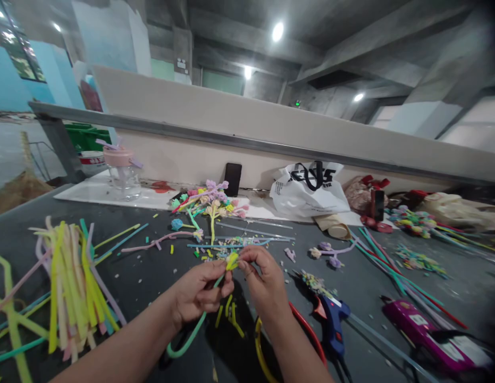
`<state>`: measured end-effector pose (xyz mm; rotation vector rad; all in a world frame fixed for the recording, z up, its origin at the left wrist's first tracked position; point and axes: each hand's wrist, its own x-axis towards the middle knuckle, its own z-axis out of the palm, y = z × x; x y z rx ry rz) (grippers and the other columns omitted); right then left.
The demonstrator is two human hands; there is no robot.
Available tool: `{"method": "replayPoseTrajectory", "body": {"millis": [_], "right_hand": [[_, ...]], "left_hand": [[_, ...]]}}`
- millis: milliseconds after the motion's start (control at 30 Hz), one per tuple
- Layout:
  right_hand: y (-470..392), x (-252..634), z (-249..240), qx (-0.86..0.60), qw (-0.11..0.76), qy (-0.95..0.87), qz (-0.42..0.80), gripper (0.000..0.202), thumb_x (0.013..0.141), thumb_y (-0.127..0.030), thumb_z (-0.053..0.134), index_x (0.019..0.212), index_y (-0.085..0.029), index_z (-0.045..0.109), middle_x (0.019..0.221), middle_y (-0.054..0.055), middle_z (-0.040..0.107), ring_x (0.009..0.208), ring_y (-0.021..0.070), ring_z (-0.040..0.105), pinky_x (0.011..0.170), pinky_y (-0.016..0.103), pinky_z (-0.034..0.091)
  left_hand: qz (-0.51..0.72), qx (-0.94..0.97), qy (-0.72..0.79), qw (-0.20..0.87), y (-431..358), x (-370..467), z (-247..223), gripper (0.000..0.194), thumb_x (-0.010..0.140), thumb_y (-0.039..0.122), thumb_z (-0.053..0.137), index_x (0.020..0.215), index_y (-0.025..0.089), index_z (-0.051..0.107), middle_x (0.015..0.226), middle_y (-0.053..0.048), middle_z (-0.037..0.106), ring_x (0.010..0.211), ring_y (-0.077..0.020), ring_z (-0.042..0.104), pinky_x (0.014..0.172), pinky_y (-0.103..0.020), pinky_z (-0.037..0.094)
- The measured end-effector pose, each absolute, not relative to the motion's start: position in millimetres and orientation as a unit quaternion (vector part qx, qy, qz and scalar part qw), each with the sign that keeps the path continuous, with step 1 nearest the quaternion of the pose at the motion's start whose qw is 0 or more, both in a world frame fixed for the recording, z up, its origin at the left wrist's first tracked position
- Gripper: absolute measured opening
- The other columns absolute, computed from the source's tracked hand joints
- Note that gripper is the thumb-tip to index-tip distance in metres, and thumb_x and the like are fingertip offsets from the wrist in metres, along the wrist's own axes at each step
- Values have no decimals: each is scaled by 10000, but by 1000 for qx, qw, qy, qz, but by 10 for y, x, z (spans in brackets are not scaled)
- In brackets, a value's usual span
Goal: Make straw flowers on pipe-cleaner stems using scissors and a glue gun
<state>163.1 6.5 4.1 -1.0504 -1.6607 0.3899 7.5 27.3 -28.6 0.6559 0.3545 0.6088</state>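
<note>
My left hand is closed round a green pipe-cleaner stem, which curves down below it. At the stem's top sits a small yellow pipe-cleaner flower, held near my left fingertips. From the other side my right hand pinches at the flower's right edge; whether a separate small piece lies between its fingers is hidden. Below the hands lie several short yellow pieces. A blue glue gun rests to the right of my right hand, its tip among coloured scraps.
Bundled pastel pipe cleaners lie on the left. Finished flowers are heaped at the back, by an upright phone. A clear cup, a white bag and a magenta tool also stand or lie on the dark table.
</note>
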Motion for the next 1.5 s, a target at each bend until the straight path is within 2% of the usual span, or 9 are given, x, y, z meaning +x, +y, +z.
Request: {"method": "replayPoseTrajectory", "body": {"millis": [500, 833, 1100, 1233, 1333, 1500], "right_hand": [[79, 1622, -61, -477, 507, -699, 166, 68, 760, -156, 538, 717, -204, 517, 837, 43, 597, 820, 186, 553, 744, 333, 417], [80, 1627, -73, -477, 506, -701, 158, 70, 760, -156, 539, 725, -209, 509, 812, 36, 593, 801, 184, 546, 730, 330, 414], [41, 1633, -41, -457, 530, -686, 199, 60, 768, -169, 545, 800, -213, 521, 871, 38, 572, 864, 191, 529, 772, 336, 412], [34, 1629, 26, -428, 606, -614, 269, 160, 815, -271, 496, 963, -213, 485, 880, 38, 549, 767, 163, 530, 699, 306, 435], [57, 1625, 20, -485, 636, -535, 274, 114, 823, -310, 482, 847, -199, 488, 721, -3, 513, 636, 134, 495, 598, 259, 420], [92, 1555, -53, -538, 546, -563, 308, 100, 749, -262, 534, 688, -182, 536, 611, -26, 517, 572, 124, 467, 541, 238, 382]], "left_hand": [[276, 339, 169, 883, 300, 52, -291, 251, 853, 263, 423, 770, 94, 588, 619, -28, 595, 262, 31, 164, 277, -127, 127], [277, 327, 206, 880, 285, 60, -257, 227, 839, 273, 450, 777, 100, 583, 609, 14, 557, 265, 42, 164, 286, -121, 113], [338, 347, 203, 851, 236, 124, -211, 185, 835, 262, 473, 726, 125, 532, 553, 37, 546, 257, 45, 168, 298, -113, 129], [374, 367, 213, 825, 233, 118, -173, 222, 818, 325, 504, 722, 127, 525, 561, 38, 558, 255, 46, 166, 306, -117, 158], [406, 387, 241, 792, 242, 131, -160, 259, 810, 372, 510, 708, 134, 513, 552, 44, 552, 260, 39, 164, 316, -130, 164], [467, 450, 337, 682, 262, 226, -213, 301, 792, 423, 514, 678, 145, 510, 479, 65, 475, 298, 1, 187, 330, -153, 135]]}}
